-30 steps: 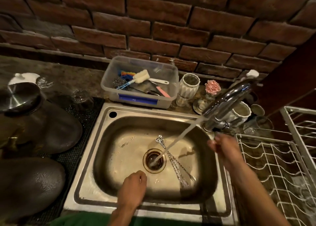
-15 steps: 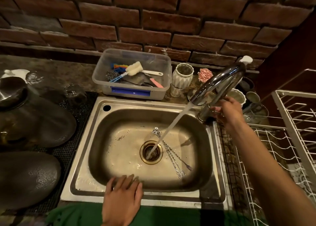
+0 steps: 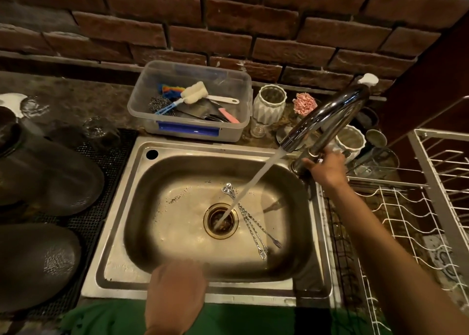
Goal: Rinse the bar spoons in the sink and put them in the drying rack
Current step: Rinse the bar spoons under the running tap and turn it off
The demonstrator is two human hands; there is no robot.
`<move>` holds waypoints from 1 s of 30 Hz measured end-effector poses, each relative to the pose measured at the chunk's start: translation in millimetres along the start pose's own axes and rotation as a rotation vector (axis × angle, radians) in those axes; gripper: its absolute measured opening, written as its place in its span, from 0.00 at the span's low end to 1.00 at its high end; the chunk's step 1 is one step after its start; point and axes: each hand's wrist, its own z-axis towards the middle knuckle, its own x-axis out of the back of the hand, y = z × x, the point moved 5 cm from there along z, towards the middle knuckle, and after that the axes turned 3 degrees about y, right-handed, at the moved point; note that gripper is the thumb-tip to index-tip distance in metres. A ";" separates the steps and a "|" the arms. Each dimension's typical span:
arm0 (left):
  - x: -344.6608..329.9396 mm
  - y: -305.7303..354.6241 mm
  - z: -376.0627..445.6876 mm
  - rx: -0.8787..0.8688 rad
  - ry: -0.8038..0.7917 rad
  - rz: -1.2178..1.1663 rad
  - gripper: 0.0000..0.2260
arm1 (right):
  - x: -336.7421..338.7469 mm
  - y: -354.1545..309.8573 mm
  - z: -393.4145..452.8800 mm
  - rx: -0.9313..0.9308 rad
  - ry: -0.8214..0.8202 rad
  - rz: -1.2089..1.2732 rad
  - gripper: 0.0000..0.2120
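Far left: dark upturned bowls point(image 3: 50, 177) on a black mat point(image 3: 83, 223). At the near rim of the steel sink point(image 3: 121, 271): left hand point(image 3: 175, 294), palm down, fingers spread flat, holding nothing. In the basin, right of the drain point(image 3: 221, 220): bar spoons point(image 3: 250, 220) bundled together, bowls far, forked ends near, crossed by running water point(image 3: 253, 182). Right of that: right hand point(image 3: 327, 168) wrapped around the tap point(image 3: 327, 116) base. Far right: white wire drying rack point(image 3: 411, 213).

Clutter sitting behind the basin
A clear plastic tub point(image 3: 193, 121) is holding brushes; white ribbed cups point(image 3: 271, 104) are standing beside it under the brick wall point(image 3: 228, 22).
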 end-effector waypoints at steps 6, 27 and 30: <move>2.3 2.1 2.2 0.003 0.045 -0.001 0.16 | 7.1 6.9 -12.7 0.046 0.132 -0.109 0.17; 0.2 -0.6 0.6 -0.020 0.036 -0.028 0.15 | 11.8 24.7 -0.1 -0.087 0.267 0.179 0.12; 3.3 0.5 0.9 -0.017 0.031 -0.020 0.15 | 15.1 30.8 2.6 -0.020 0.214 0.070 0.11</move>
